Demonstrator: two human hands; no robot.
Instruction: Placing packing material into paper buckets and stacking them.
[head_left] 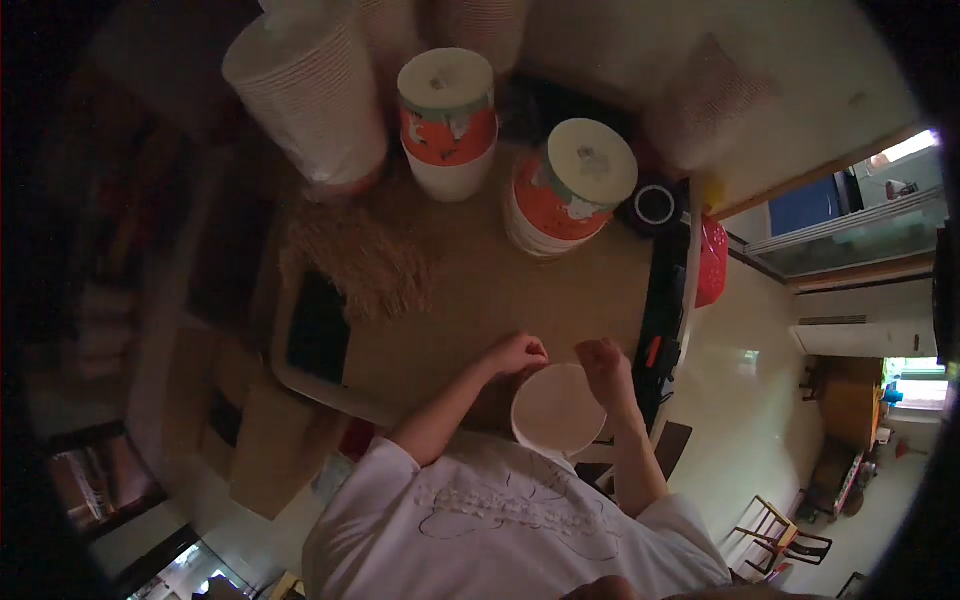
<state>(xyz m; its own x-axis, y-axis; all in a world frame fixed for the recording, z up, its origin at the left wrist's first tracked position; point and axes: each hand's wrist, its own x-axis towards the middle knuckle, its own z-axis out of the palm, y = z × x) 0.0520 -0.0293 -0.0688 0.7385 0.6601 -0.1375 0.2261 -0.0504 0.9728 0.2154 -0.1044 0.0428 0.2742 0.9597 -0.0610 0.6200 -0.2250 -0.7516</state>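
Note:
A white round paper bucket (558,412) rests against my body at the near table edge, its open mouth facing up. Just beyond its far rim, my left hand (520,355) is closed, fingertips pinched together. My right hand (604,368) is curled closed at the rim's right side. Anything small inside either hand is too fine to see. Ahead on the table (480,290) stand two stacks of buckets, a left stack (449,135) and a right stack (572,200), with orange and green printed sides. A bundle of tan straw-like strands (365,260) lies to the left.
Tall wrapped stacks of white buckets (310,100) stand at the far left. A dark round device (655,205) sits by the right stack. Along the right table edge lies an orange-and-black tool (654,350), with a red plastic item (712,262) beyond. A wooden chair (775,530) stands farther right.

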